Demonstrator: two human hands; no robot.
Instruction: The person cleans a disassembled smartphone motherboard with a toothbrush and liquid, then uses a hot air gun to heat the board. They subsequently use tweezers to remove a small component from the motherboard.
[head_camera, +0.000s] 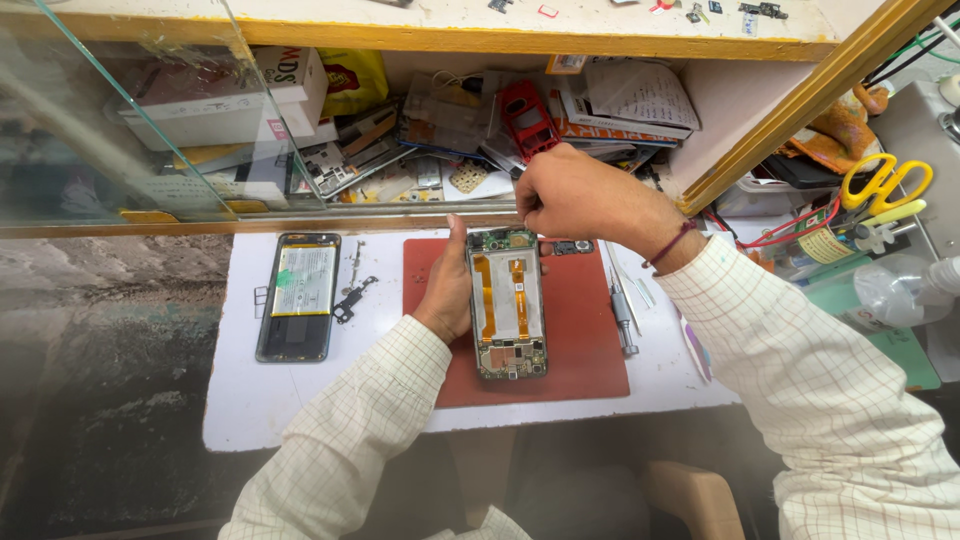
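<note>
Steadying an opened phone (508, 303) by its edges on the red mat (580, 330) with left hand (447, 290), right hand (570, 192) pinching a thin tool at its fragile-looking top.

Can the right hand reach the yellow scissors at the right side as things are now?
Probably yes. The right hand is closed on a thin tool above the opened phone, so it must first let go. The yellow scissors lie on top of the clutter to its right, with nothing covering them.
</note>
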